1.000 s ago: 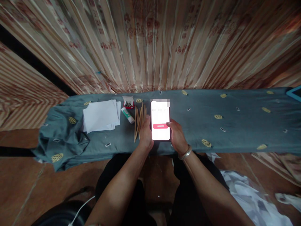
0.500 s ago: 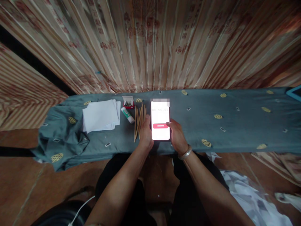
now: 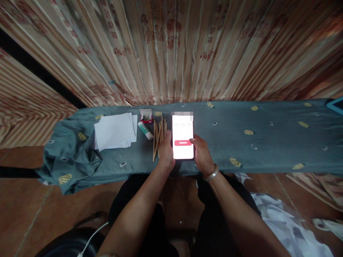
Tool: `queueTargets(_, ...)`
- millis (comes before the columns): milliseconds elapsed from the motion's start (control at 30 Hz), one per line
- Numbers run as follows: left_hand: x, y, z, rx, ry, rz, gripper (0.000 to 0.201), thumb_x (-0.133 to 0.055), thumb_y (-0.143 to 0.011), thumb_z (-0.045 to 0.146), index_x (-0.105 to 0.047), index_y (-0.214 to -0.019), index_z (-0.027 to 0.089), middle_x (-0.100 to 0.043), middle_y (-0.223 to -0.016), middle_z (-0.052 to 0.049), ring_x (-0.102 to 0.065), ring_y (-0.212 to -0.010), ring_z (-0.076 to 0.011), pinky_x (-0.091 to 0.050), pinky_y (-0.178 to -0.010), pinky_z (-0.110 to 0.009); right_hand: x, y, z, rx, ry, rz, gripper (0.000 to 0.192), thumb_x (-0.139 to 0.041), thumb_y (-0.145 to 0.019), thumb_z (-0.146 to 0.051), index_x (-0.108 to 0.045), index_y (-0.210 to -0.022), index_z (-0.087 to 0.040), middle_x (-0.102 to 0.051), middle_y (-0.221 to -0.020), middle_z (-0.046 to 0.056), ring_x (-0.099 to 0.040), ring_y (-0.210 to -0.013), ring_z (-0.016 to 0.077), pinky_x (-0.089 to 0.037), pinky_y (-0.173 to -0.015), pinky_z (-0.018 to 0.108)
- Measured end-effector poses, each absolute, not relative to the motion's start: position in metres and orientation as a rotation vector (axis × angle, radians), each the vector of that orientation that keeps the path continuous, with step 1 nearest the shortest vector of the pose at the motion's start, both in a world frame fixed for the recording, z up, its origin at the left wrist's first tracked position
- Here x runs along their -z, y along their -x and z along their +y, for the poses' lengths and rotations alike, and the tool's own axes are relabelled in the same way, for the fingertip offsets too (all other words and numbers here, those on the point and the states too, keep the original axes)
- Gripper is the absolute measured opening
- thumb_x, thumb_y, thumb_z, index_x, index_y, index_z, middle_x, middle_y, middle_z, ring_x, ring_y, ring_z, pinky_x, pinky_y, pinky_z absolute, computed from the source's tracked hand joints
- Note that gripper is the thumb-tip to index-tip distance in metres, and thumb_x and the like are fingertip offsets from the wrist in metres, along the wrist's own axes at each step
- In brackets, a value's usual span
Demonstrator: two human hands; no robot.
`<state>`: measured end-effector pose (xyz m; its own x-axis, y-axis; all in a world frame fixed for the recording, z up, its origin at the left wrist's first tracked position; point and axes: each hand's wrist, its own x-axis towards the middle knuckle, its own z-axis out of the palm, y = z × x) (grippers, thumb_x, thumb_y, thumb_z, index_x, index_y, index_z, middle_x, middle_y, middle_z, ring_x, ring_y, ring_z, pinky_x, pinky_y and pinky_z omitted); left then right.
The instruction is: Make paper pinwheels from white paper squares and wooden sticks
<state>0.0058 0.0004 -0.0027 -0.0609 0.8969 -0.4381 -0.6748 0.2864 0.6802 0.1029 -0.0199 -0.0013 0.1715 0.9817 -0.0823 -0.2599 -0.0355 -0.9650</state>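
A phone (image 3: 182,137) with a bright white screen, a timer readout and a red bar is held upright over the cloth-covered bench (image 3: 268,142). My left hand (image 3: 166,153) grips its left edge. My right hand (image 3: 202,155) grips the right edge, thumb resting near the red bar; a metal bangle sits on that wrist. Just left of my left hand lies a bundle of thin wooden sticks (image 3: 158,137).
Left of the sticks lie a glue stick (image 3: 145,130), a small red box of pins (image 3: 146,116) and a stack of white paper (image 3: 115,131). The grey-blue cloth bunches at the left end. A patterned curtain hangs behind. Crumpled white paper (image 3: 286,225) lies on the floor at right.
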Motion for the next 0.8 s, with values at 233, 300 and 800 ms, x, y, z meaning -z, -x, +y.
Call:
queueTargets(233, -0.0044, -0.0077, -0.0012, -1.305, -0.305, 1.027, 0.035, -0.054, -0.09, 0.042, -0.067, -0.112, 0.017, -0.072, -0.114, -0.009, -0.061, -0.118, -0.0281, -0.049, -0.102, -0.043, 0.002, -0.1032, -0.02, -1.237, 1.139, -0.827, 0.02, -0.059, -0.072, -0.037, -0.065, -0.083, -0.021, -0.074, -0.081, 0.002, -0.067, -0.09, 0.026, -0.053, -0.074, 0.038)
queueTargets(300, -0.0054, -0.0084, -0.0011, -1.319, -0.303, 0.996, 0.032, -0.053, -0.091, 0.04, -0.067, -0.109, 0.017, -0.074, -0.111, -0.007, -0.061, -0.119, -0.0276, -0.05, -0.102, -0.042, 0.0003, -0.1029, -0.0203, -1.233, 1.143, -0.824, 0.02, -0.06, -0.071, -0.038, -0.065, -0.081, -0.021, -0.074, -0.081, 0.002, -0.067, -0.089, 0.0265, -0.053, -0.074, 0.038)
queueTargets(800, 0.0011, -0.0081, 0.0003, -1.345, -0.363, 0.915, 0.028, -0.052, -0.092, 0.038, -0.07, -0.101, 0.019, -0.076, -0.104, -0.006, -0.061, -0.119, -0.0268, -0.049, -0.102, -0.04, -0.002, -0.1025, -0.0206, -1.237, 1.164, -0.829, 0.025, -0.061, -0.072, -0.045, -0.066, -0.08, -0.022, -0.074, -0.081, 0.003, -0.067, -0.089, 0.0269, -0.053, -0.073, 0.039)
